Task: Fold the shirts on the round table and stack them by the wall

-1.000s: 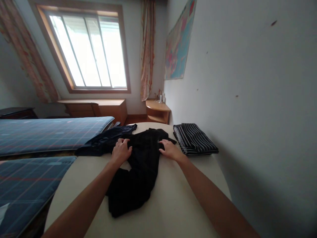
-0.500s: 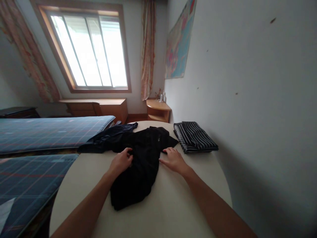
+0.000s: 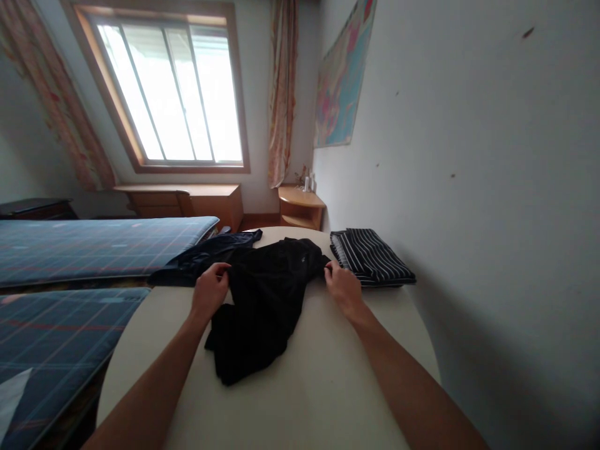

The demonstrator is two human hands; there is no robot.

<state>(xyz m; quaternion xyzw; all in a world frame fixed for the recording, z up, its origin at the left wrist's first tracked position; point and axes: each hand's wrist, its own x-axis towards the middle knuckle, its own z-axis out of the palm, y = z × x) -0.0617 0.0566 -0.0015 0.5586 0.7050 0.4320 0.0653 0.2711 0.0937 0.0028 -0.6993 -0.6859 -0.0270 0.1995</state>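
A black shirt [image 3: 269, 300] with a small light mark near its far end lies rumpled on the round, pale table [image 3: 328, 387]. My left hand [image 3: 210, 289] is closed, pinching the cloth at the shirt's left edge. On the other side, my right hand [image 3: 342, 284] pinches a pointed corner of the same shirt, which looks like a sleeve. Between the hands the fabric is loosely spread, its lower end hanging toward me in folds. A dark navy garment [image 3: 197, 257] lies beyond my left hand, partly under or against the black shirt.
A folded black-and-white striped cloth [image 3: 372, 257] rests at the table's right rim, near the wall. Blue plaid mattresses [image 3: 94, 250] lie to the left. A small wooden corner shelf [image 3: 302, 199] and a desk [image 3: 210, 199] stand by the window.
My left hand has moved left and slightly away, drawing the shirt's edge with it. My right hand has moved right and forward to the shirt's corner, now pinched.
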